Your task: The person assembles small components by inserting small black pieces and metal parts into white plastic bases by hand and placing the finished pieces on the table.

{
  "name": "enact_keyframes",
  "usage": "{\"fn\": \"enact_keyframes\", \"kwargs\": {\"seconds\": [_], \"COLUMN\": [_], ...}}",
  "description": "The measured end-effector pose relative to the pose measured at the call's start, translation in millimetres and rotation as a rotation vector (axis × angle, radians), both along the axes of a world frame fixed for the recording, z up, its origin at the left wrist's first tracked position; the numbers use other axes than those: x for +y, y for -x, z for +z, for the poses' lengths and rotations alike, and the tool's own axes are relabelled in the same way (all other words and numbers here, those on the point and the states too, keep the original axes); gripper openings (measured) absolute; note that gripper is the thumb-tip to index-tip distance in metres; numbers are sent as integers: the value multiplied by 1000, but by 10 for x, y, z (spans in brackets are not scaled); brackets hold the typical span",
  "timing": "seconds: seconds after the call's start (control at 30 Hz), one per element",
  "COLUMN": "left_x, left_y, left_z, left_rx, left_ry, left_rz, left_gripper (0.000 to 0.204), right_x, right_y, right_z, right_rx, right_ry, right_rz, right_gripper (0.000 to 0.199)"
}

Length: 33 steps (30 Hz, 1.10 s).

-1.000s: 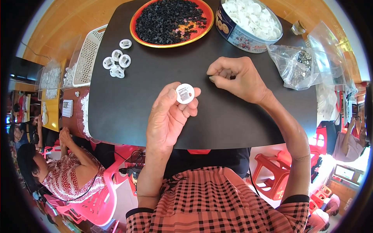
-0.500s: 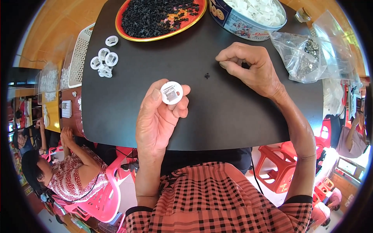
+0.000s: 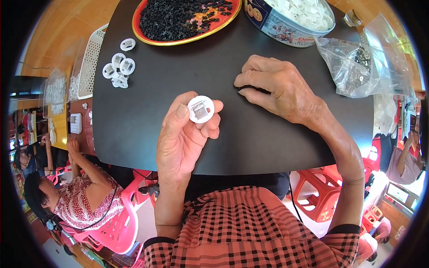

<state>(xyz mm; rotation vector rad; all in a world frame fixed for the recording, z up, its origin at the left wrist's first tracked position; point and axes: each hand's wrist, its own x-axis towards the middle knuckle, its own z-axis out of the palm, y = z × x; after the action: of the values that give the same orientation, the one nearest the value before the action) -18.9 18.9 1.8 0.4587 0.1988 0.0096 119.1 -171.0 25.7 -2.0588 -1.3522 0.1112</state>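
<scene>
My left hand [image 3: 185, 129] pinches a round white plastic disc [image 3: 201, 109] between thumb and fingers, above the near part of the table. Set into the disc is a silvery metal plate, with a small opening beside it. My right hand [image 3: 281, 89] rests low over the dark tabletop, just beyond and right of the disc. Its thumb and index finger are bent together, and their tips hide the spot where a small black piece lay. Whether that piece is between them is hidden. Several similar white discs [image 3: 118, 69] with metal parts lie at the left.
A red and yellow tray [image 3: 237, 18] heaped with small black pieces stands at the far side. Right of it are a round tin [image 3: 290, 38] of white plastic parts and a clear bag [image 3: 342, 67] of metal parts. A white basket [image 3: 87, 73] and a seated person [image 3: 89, 196] are left.
My right hand has moved left and slightly nearer, down over the small black piece, which no longer shows. My left hand has shifted slightly right with the disc.
</scene>
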Motion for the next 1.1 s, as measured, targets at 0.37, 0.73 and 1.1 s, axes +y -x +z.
{"fn": "enact_keyframes", "kwargs": {"seconds": [0.37, 0.73, 1.1], "left_x": [-25, -60, -174], "left_y": [-4, 10, -30], "left_z": [16, 59, 160], "left_rx": [7, -44, -93], "left_ry": [-22, -178, -464], "left_rz": [-7, -155, -169], "left_gripper": [32, 33, 31], "right_x": [60, 67, 6], "right_y": [165, 217, 193], "right_z": [19, 160, 108], "right_rx": [150, 1049, 1316], "right_ry": [-162, -206, -239], "right_rz": [-112, -126, -84], "right_gripper": [8, 8, 13]}}
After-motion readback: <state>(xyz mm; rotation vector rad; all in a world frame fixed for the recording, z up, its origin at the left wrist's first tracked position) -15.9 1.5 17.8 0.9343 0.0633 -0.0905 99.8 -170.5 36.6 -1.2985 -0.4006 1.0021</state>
